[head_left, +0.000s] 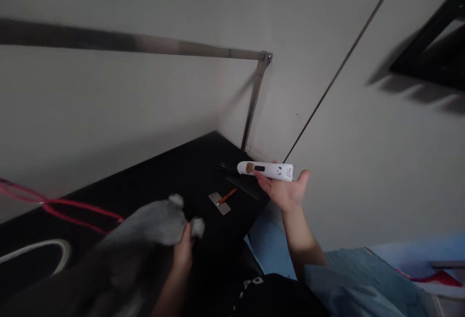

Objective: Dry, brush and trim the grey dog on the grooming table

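Observation:
My right hand [286,193] holds up a white pet hair clipper [271,170] with a dark switch and small animal-face prints. The clipper lies across my fingers, its blade end toward my outstretched thumb. My left hand [183,249] grips a grey furry dog [156,222] at the end with two pale fluffy tufts; I cannot tell which body part this is. Some of that hand's fingers are hidden behind the fur. Past the dog, on the black table [196,157], lie a slicker brush [222,204] with an orange handle and a dark comb [242,188].
A metal bar [203,49] runs above the table and joins a post [252,106] at the far corner. A red leash [72,213] stretches from the dog to the left. A pale curved loop [60,247] shows at lower left. Walls border the table.

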A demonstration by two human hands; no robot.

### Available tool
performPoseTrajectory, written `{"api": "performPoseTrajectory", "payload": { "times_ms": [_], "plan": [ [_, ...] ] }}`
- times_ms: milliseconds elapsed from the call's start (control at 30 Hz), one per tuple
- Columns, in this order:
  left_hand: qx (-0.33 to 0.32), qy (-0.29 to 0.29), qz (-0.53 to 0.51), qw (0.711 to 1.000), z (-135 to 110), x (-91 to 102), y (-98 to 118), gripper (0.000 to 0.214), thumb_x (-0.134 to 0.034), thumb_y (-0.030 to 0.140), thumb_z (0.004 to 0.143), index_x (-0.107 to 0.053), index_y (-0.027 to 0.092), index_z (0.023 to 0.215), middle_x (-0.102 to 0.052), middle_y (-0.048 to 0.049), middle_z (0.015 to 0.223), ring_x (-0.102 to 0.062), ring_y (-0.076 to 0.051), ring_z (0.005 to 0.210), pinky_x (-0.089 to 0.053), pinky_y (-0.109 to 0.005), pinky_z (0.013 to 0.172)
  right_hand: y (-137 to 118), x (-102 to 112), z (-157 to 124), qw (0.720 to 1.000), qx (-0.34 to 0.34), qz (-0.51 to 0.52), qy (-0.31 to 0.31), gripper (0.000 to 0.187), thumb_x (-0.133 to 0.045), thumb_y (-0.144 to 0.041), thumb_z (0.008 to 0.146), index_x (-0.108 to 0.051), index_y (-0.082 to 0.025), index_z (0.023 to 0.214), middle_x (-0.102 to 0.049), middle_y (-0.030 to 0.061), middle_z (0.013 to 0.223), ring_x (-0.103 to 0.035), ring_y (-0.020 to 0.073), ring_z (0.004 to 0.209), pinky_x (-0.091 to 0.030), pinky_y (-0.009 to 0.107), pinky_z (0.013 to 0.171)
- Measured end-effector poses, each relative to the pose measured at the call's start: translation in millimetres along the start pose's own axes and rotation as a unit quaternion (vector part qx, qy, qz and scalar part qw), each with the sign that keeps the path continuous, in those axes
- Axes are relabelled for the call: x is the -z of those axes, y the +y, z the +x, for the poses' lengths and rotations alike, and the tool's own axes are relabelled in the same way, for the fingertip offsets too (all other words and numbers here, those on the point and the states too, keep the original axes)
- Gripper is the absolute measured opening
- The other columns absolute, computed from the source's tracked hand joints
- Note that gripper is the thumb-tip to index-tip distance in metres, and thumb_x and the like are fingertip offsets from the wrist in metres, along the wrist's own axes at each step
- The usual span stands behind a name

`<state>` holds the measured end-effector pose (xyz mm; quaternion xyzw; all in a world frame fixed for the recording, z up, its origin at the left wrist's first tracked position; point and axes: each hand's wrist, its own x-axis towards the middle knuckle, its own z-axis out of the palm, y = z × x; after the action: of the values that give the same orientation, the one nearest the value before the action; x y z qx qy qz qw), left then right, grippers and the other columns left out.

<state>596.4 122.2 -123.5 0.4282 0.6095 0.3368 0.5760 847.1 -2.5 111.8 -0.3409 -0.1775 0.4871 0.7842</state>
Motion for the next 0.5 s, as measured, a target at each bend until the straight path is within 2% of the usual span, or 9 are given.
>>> {"api": "performPoseTrajectory", "payload": {
  "times_ms": [67,167,267,300,367,433,500],
  "plan": [
    [0.093,0.035,-0.124,0.987,-8,-7.4,14,0.021,-0.048,0.033,0.090,-0.061,0.020,0.100,-0.069,-0.0057,0.100,-0.065,-0.022,0.103,-0.050,-0.038,0.093,6,4,9,0.999,-0.042,0.009,-0.019,0.082,-0.045,-0.088,0.061,-0.057,-0.021,0.106,-0.061,0.0169,0.122,-0.059,0.0353,0.115,-0.046,0.052,0.097],
    [0.173,0.059,-0.255,0.950,-18,-14.9,38,0.014,-0.049,0.028,0.089,-0.061,0.020,0.091,-0.069,-0.0014,0.087,-0.066,-0.017,0.088,-0.048,-0.034,0.094,11,15,20,0.994,-0.073,0.020,-0.078,0.054,-0.066,-0.054,0.069,-0.056,-0.024,0.113,-0.061,0.0132,0.126,-0.057,0.0305,0.120,-0.040,0.050,0.105],
    [0.243,0.066,-0.296,0.921,-27,-15.7,58,0.023,-0.045,0.031,0.091,-0.062,0.020,0.082,-0.067,-0.0007,0.075,-0.064,-0.017,0.074,-0.045,-0.038,0.094,28,29,31,0.983,-0.124,0.015,-0.132,0.057,-0.068,-0.029,0.064,-0.056,-0.024,0.119,-0.064,0.0094,0.125,-0.060,0.0248,0.115,-0.043,0.044,0.103],
    [0.267,0.067,-0.297,0.914,-30,-14.6,63,0.027,-0.043,0.033,0.092,-0.062,0.020,0.080,-0.067,-0.0010,0.074,-0.063,-0.018,0.071,-0.044,-0.041,0.095,39,35,34,0.980,-0.154,0.001,-0.127,0.053,-0.067,-0.027,0.065,-0.058,-0.022,0.117,-0.067,0.0091,0.118,-0.064,0.0228,0.107,-0.048,0.041,0.098],
    [0.300,0.063,-0.305,0.902,-35,-11.4,69,0.033,-0.041,0.038,0.094,-0.063,0.019,0.078,-0.067,-0.0022,0.074,-0.062,-0.019,0.069,-0.041,-0.045,0.095,67,45,38,0.970,-0.229,-0.046,-0.074,0.037,-0.065,-0.032,0.071,-0.062,-0.017,0.105,-0.073,0.0076,0.091,-0.069,0.0175,0.078,-0.056,0.032,0.075],
    [0.301,0.050,-0.340,0.889,-40,-8.6,72,0.032,-0.040,0.037,0.094,-0.064,0.019,0.080,-0.069,-0.0035,0.077,-0.063,-0.020,0.069,-0.043,-0.045,0.091,100,55,37,0.948,-0.298,-0.114,0.005,0.031,-0.059,-0.043,0.081,-0.062,-0.015,0.092,-0.068,0.0038,0.065,-0.061,0.0131,0.052,-0.051,0.024,0.052],
    [0.278,0.045,-0.403,0.871,-44,-7.3,74,0.029,-0.041,0.032,0.094,-0.063,0.019,0.080,-0.069,-0.0034,0.076,-0.063,-0.020,0.068,-0.047,-0.041,0.081,130,62,30,0.926,-0.332,-0.171,0.061,0.033,-0.055,-0.048,0.085,-0.059,-0.015,0.088,-0.061,0.0002,0.053,-0.054,0.0118,0.041,-0.044,0.022,0.042]
  ]
}}
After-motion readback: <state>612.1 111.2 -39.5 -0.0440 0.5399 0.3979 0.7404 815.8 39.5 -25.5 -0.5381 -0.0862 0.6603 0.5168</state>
